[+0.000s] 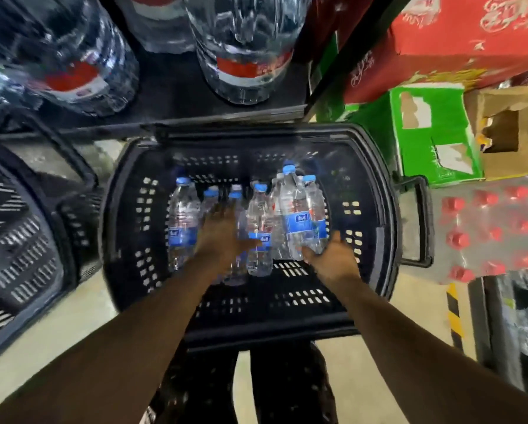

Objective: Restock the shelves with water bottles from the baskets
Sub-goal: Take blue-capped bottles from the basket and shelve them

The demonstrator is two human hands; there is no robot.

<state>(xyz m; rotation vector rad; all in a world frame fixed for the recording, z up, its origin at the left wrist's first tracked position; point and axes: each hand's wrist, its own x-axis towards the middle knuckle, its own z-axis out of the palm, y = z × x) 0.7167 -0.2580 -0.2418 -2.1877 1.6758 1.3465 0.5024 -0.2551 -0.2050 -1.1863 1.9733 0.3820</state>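
Blurring smears left hand [223, 237] over bottles [258, 215] (grip unclear); right hand [333, 257] holds some.

Black slotted basket [376, 209], clear bottles [296, 215] with blue caps and labels.
Clear jugs [244, 56] red-banded; red carton [458, 32], green carton [424, 133]; red-capped pack [486, 234]; yellow-black striped upright [454, 313].

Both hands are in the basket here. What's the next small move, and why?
Likely close the left hand around the middle bottles it lies over; it is blurred and does not seem to be gripping yet. The right hand grips the right bottles near their bases, so both loads could then lift out of the basket together.
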